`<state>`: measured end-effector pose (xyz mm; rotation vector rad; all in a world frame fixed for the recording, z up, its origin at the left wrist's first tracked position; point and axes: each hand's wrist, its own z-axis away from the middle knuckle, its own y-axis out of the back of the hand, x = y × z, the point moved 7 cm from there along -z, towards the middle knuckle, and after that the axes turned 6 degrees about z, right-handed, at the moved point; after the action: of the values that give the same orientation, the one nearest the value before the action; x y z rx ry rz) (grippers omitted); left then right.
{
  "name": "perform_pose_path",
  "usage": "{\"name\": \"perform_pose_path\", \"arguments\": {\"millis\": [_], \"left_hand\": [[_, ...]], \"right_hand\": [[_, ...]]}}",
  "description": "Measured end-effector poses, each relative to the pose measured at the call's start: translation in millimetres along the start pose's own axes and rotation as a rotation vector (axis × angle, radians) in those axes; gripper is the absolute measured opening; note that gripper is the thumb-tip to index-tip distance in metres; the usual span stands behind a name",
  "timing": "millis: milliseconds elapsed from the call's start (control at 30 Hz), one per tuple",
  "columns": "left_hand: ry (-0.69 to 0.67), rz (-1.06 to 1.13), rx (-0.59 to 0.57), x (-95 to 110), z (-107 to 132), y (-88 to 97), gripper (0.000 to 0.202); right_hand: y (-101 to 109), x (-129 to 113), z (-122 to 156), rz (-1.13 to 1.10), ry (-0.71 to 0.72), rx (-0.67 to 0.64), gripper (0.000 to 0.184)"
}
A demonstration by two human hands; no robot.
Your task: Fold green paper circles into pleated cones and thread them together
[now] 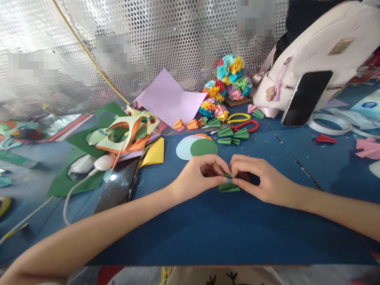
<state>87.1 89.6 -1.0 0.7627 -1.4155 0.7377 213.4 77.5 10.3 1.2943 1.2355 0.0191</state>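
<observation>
A small folded piece of green paper point(229, 187) is pinched between my two hands, just above the blue table. My left hand point(200, 174) grips its left side with thumb and forefinger. From the other side, the thumb and fingers of my right hand point(258, 176) close on it, the fingertips of both hands nearly touching. The paper's pleated edge fans out below the thumbs; its upper part is mostly hidden by fingers. Just beyond my hands lie paper circles, a green one point(204, 147) overlapping a light blue one point(183, 149). Several pleated green pieces point(233, 133) rest behind them.
Scissors point(247, 126) with red and yellow handles lie behind the green pieces, near colourful paper balls point(230, 69). Paper scraps point(118, 134), a dark phone point(118, 184) and a white cable point(69, 198) are leftward. Rightward, another phone point(307, 99) leans against a pale backpack point(314, 51), beside tape point(329, 128).
</observation>
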Motion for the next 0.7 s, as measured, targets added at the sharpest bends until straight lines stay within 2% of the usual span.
{"name": "perform_pose_path", "arguments": {"millis": [700], "left_hand": [[0.015, -0.003, 0.067, -3.3, 1.2, 2.9, 0.015]], "right_hand": [[-0.8, 1.3, -0.8, 0.025, -0.014, -0.013, 0.012]]}}
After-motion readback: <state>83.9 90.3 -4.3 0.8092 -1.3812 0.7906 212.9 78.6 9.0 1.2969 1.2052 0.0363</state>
